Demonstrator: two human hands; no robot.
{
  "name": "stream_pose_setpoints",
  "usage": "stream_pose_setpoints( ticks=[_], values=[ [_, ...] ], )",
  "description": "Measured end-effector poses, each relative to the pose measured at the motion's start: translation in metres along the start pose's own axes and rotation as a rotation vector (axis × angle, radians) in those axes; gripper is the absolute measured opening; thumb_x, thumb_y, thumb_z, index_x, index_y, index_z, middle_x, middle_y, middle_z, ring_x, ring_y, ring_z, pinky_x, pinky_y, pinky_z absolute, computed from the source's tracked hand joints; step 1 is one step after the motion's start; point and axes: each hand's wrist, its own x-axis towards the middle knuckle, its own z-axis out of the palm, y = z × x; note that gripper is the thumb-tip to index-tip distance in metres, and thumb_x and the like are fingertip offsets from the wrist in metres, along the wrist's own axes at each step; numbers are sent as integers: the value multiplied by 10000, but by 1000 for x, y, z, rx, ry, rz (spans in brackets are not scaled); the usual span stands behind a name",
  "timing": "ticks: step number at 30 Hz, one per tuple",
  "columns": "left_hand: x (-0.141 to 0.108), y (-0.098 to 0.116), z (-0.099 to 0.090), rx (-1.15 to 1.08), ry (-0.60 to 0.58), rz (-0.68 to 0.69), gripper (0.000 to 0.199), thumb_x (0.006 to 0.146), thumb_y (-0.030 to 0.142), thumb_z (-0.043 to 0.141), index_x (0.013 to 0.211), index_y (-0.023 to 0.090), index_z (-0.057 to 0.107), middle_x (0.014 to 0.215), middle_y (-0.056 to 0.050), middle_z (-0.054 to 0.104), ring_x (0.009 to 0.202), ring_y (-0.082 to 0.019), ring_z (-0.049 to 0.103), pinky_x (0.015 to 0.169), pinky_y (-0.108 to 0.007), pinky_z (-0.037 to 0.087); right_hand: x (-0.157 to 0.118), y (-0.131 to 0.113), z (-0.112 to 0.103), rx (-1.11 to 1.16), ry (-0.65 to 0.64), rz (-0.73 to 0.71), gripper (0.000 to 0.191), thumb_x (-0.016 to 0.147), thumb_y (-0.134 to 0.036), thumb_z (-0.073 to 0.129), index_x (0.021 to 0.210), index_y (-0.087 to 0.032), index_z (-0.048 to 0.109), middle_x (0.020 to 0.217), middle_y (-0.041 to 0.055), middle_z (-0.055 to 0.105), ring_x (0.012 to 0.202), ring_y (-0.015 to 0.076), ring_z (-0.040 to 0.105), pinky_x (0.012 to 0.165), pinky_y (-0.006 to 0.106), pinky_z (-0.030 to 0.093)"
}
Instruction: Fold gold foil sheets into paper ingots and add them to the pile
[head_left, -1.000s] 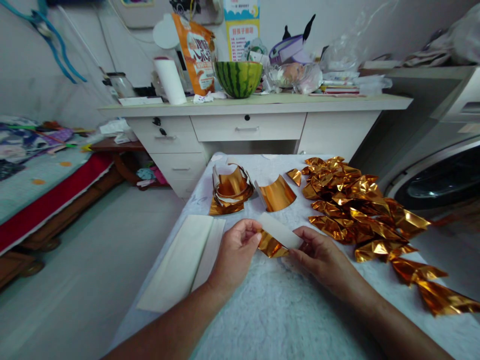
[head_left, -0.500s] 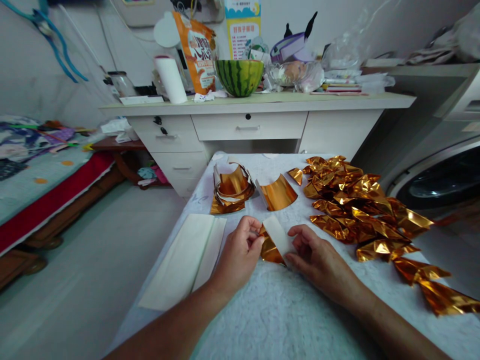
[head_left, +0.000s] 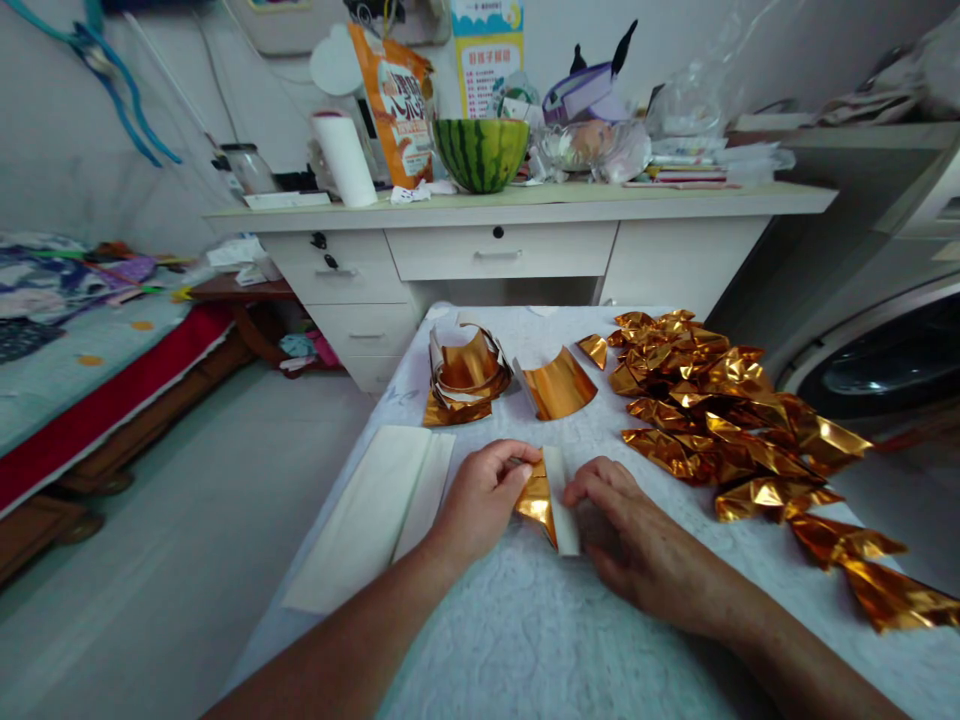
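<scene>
A small gold foil sheet [head_left: 536, 497] with a pale back side [head_left: 561, 505] stands between my hands over the cloth-covered table. My left hand [head_left: 487, 495] pinches its upper left part between thumb and fingers. At its right edge is my right hand [head_left: 626, 520], fingers bent and apart, with the index fingertip touching the pale side. Behind them lie a curved gold sheet [head_left: 560, 385] and a loose roll of gold strips [head_left: 469, 372]. Pale paper sheets [head_left: 360, 520] rest left of my left hand.
Many folded gold foil pieces [head_left: 705, 400] are heaped along the table's right side. Beyond the table [head_left: 525, 640] stands a white desk [head_left: 502, 250] bearing a watermelon half [head_left: 481, 153] and an orange bag [head_left: 395, 105]. A washing machine [head_left: 892, 340] is at the right, a bed [head_left: 90, 370] at the left.
The foil sheet has turned more upright, its gold side now creased near my left hand. My left hand has shifted slightly right, and the right hand's fingers have moved up along the pale side.
</scene>
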Motion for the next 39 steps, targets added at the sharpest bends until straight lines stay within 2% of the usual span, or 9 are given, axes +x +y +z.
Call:
stream_pose_setpoints(
  ticks=[5,10,16,22,24,27,31,35,39],
  values=[
    [3,0,0,-80,-6,-58,201,825,172,524,960,159,672,971,-64,714,849,-179,662,774,-293,512,0,-3,6,-63,61,-41,571,611,35,537,1103,-238,439,1171,69,451,1084,246,420,920,420,407],
    [1,4,-1,72,-17,15,232,819,117,505,949,173,688,968,-44,712,902,-175,654,834,-292,497,4,2,11,-186,90,-112,507,592,95,481,960,-242,566,1068,37,520,987,227,458,822,385,395],
    [-3,7,2,220,-59,87,251,822,74,490,948,191,674,917,-26,704,859,-165,647,793,-276,497,5,-1,7,-220,19,-152,329,783,-8,572,938,-276,684,1073,39,608,1004,232,494,832,383,393],
    [-3,8,1,455,-88,204,231,787,50,527,897,201,661,960,-27,670,976,-201,580,897,-337,437,6,-8,7,-210,-77,-192,267,857,-39,552,955,-246,689,1129,29,662,1073,216,534,926,385,394],
    [-3,8,-2,488,-59,209,230,774,45,510,879,200,644,948,-25,642,945,-192,571,852,-317,437,6,-7,7,-203,-87,-204,287,851,-22,545,983,-236,684,1115,26,671,1063,200,553,940,374,395],
    [-4,12,-9,510,1,141,239,699,2,458,795,185,579,813,-1,587,768,-151,550,694,-256,412,6,-5,7,-209,-76,-206,316,833,8,530,989,-222,682,1112,30,673,1052,194,566,938,366,406],
    [-8,20,-19,535,-139,64,190,645,3,442,660,184,497,631,37,508,620,-122,487,568,-225,321,6,1,6,-263,-20,-183,271,860,-14,505,940,-198,687,1069,66,678,1011,217,578,895,378,437],
    [-14,24,-19,536,-285,99,215,614,14,484,729,189,528,715,34,542,645,-119,495,569,-220,324,5,7,7,-305,46,-163,244,850,-17,515,910,-187,680,1049,85,673,991,231,581,869,383,448],
    [-18,24,-14,537,-323,128,129,707,97,583,781,201,560,827,22,574,709,-133,534,612,-232,366,4,7,10,-301,47,-165,259,839,-10,504,913,-189,676,1039,82,661,980,229,564,868,392,435]
  ],
)
